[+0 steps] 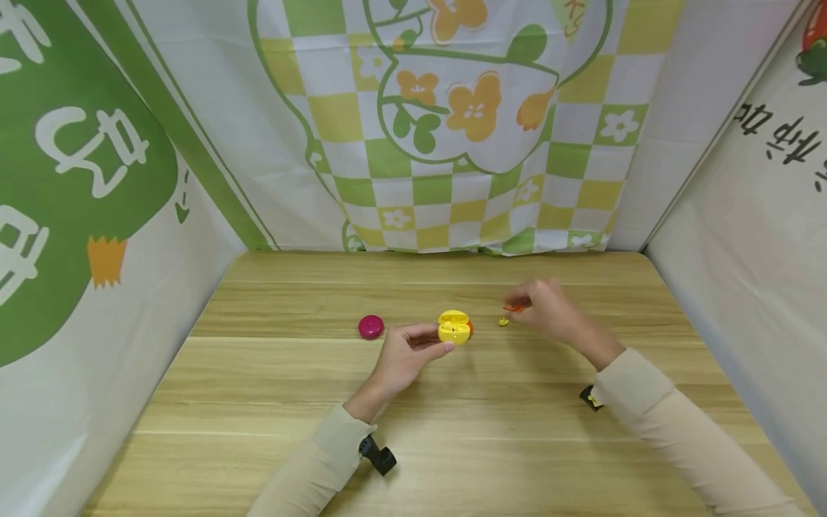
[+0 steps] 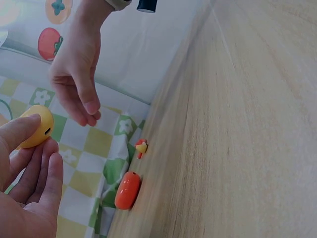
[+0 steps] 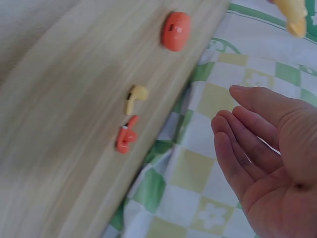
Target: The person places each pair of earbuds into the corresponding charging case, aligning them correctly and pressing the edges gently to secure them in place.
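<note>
My left hand [image 1: 402,357] holds a yellow earbud case [image 1: 454,333] between thumb and fingers, above the table. Its lid is raised in the head view; something small and dark shows inside, too small to tell. Over to the right, my right hand [image 1: 554,314] hovers with nothing in its loosely bent fingers. Below it on the tabletop lie a yellow earbud [image 3: 137,94] and orange earbuds [image 3: 124,140], side by side. An orange earbud case [image 3: 177,31] sits closed on the table, mostly covered by the yellow case in the head view.
A closed magenta case [image 1: 371,327] stands on the wooden table [image 1: 271,402], left of my left hand. Printed cloth [image 1: 439,194] hangs behind the table's far edge, and white walls with printing flank both sides.
</note>
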